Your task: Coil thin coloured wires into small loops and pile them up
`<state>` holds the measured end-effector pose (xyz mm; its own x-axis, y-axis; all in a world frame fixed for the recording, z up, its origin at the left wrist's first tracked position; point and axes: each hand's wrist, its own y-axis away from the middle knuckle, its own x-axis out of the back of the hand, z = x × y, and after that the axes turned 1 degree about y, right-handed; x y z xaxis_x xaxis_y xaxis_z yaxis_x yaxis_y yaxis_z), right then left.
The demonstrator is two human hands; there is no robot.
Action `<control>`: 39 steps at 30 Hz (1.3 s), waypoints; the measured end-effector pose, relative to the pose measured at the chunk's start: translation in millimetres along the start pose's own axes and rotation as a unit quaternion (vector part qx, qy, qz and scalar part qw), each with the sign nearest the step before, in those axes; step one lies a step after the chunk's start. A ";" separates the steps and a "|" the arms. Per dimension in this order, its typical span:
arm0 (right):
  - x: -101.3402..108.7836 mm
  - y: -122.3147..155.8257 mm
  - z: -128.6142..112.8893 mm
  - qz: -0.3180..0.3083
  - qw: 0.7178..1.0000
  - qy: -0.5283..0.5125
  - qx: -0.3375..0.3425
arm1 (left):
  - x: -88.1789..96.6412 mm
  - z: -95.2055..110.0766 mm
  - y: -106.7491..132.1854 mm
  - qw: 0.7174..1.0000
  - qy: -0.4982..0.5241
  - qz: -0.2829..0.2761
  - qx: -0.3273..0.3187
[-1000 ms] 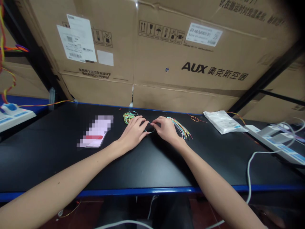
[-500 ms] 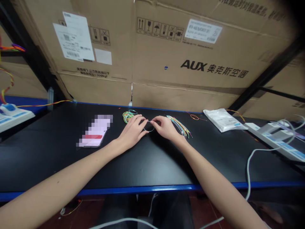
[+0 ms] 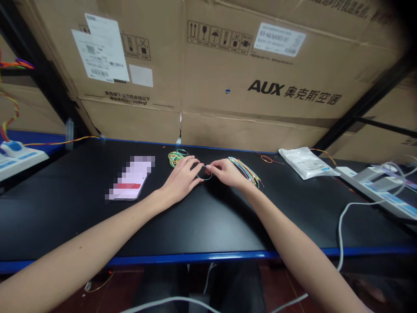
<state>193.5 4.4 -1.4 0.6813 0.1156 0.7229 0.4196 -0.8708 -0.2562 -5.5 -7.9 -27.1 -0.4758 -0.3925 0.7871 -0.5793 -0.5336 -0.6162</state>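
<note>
Wire loop (image 3: 204,177) sat at frame centre on the table (image 3: 208,226), pinched by your left hand (image 3: 182,179) and right hand (image 3: 228,173). Coiled wires (image 3: 176,158) just behind looked done; straight wires (image 3: 249,172) at right seemingly lay uncoiled.

The left hand (image 3: 181,178) and right hand (image 3: 228,173) are bare, with slim fingers (image 3: 191,162). The left forearm (image 3: 97,243) and right forearm (image 3: 293,250) run uncovered to the picture's lower corners.

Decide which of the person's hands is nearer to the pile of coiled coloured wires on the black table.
Left. The left hand lies just beside the coiled wires; the right hand sits further right, past the green wire loop both hands pinch.
</note>
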 end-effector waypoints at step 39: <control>-5.4 1.7 -1.9 0.042 0.997 0.053 0.036 | -0.4 -0.8 0.6 1.000 0.001 0.005 0.004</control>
<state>189.4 1.5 -4.5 0.6497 -0.0108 0.7601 0.4081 -0.8387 -0.3607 -6.2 -7.4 -27.8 -0.4829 -0.3973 0.7803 -0.5683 -0.5358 -0.6245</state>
